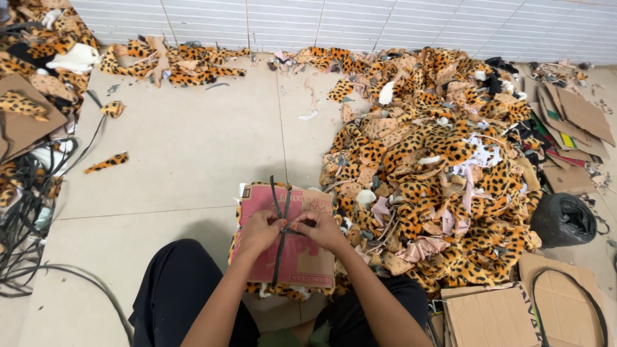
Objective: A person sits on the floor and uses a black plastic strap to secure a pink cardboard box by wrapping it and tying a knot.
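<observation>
Bundle (283,238) of leopard-print scraps under pink cardboard lies on floor between knees; left hand (259,231) and right hand (323,229) both pinch black strap (280,247) – tying step, likely; next: pull knot tight, keeping tension.

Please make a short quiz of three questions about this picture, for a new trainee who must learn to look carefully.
1. True or false: both hands work at the black strap on the pink cardboard.
2. On which side of the bundle does the big heap of leopard-print scraps lie? A) the person's left B) the person's right
3. What lies directly under the pink cardboard?

Key
1. True: the left hand and the right hand meet at the black strap over the pink cardboard.
2. B: the heap is on the right.
3. A stack of leopard-print pieces, showing at the edges.
</observation>
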